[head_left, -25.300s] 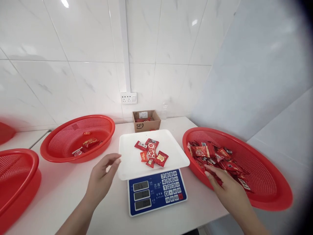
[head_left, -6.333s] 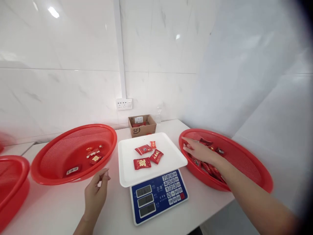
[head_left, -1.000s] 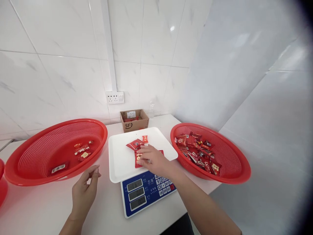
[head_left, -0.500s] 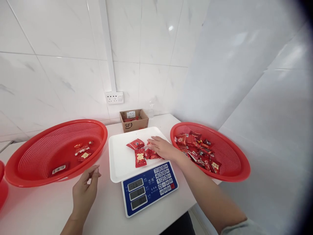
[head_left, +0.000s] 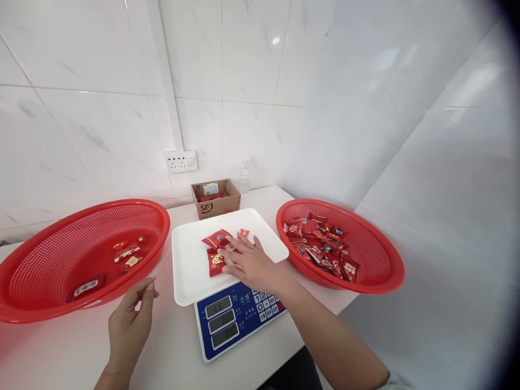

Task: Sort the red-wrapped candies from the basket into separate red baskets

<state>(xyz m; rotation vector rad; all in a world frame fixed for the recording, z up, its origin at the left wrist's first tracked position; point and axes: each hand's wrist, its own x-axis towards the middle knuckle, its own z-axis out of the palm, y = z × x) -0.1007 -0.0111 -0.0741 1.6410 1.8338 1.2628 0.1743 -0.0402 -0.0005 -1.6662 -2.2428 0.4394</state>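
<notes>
My right hand (head_left: 252, 265) lies over several small red wrapped snack packets on the white tray (head_left: 187, 281) of a scale, its fingers spread and touching them. One packet with pale lettering (head_left: 216, 262) shows left of the fingers; another packet (head_left: 215, 238) lies behind it. The palm hides part of the pile. The blue scale panel (head_left: 239, 325) has dim displays, and my right wrist covers some of its keys. Beside the scale, above the tabletop, my left hand (head_left: 130, 317) is loosely closed, thumb against the curled fingers, with nothing visible in it.
A large red perforated basket (head_left: 60, 254) at left holds a few packets. Another red basket (head_left: 377, 260) at right holds many more. Behind the tray stands a cardboard box (head_left: 221, 206) with red packets inside, beside a clear plastic bottle (head_left: 244, 179). A tiled wall (head_left: 244, 65) rises behind.
My right hand has moved left and nearer across the packets, its fingers spreading wider. A packet behind it has come into view. My left hand keeps its shape; the view has shifted slightly right.
</notes>
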